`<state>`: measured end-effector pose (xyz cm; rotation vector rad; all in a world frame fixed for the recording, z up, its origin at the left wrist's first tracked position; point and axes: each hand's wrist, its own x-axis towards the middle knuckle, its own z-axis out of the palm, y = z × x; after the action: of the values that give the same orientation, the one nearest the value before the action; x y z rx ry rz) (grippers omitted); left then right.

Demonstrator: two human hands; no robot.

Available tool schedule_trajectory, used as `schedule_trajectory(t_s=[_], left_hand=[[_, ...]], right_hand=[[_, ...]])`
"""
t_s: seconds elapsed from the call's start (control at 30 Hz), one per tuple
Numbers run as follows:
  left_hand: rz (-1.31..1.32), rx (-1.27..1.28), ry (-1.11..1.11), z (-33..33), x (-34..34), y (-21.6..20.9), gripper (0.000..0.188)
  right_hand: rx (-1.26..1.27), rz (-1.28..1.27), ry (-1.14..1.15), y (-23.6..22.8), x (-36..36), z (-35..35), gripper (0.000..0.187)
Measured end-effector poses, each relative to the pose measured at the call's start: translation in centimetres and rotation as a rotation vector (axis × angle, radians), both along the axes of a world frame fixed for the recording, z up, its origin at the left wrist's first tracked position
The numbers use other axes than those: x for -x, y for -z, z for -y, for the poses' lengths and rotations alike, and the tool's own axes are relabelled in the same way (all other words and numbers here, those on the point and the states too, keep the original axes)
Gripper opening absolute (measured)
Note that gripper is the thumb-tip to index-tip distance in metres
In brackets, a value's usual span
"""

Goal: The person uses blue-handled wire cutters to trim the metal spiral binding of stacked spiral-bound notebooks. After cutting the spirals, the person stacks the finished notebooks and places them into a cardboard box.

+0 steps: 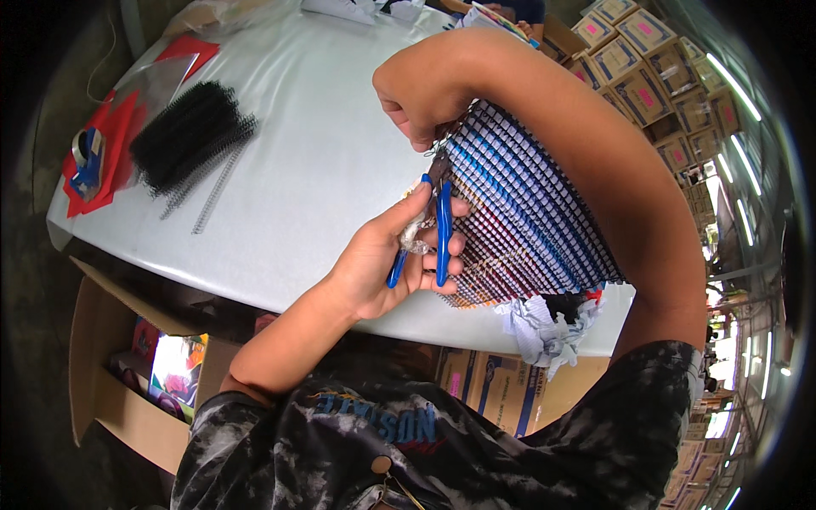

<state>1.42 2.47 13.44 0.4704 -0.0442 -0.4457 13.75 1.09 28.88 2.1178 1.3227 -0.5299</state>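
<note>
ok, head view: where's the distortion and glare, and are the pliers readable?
Head view: black vignette around the rim; stacked cartons at right lean and bend; tube lights blown white; soft sheen on the tabletop; blue-handled pliers clearly readable.

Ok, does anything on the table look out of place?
Yes: crumpled pale paper bunches by the wire-bound stack and spills over the table's near edge, untidy beside those neat rows. One coil also juts askew from the black coil pile.

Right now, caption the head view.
Left hand holds blue-handled pliers at a coil-bound stack, right hand near their tips.
</note>
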Motion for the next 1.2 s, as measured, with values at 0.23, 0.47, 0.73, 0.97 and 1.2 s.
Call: schedule_trajectory(t_s=[0.23,0.47,0.73,0.97,1.2], left_hand=[[0.108,-0.075,-0.033,-0.8,1.0,0.7,0.054],[0.114,-0.171,-0.024,-0.3,0.4,-1.0,0.061],[0.171,0.064,0.012,-1.6,0.1,0.8,0.058],[0.117,-0.294,-0.082,0.1,-0.1,-2.1,0.065],[0.190,-0.238,-0.005,-0.9,0.2,-1.8,0.064]], right_hand=[[0.113,-0.115,-0.143,-0.2,-1.6,-0.5,0.035],[0.080,-0.150,-0.010,-0.7,-1.3,0.1,0.029],[0.066,-0.116,-0.091,-0.8,-1.2,-0.4,0.029],[0.104,-0.058,-0.019,-0.6,-1.1,0.0,0.032],[0.128,-0.055,0.000,-1.1,-0.9,0.0,0.031]])
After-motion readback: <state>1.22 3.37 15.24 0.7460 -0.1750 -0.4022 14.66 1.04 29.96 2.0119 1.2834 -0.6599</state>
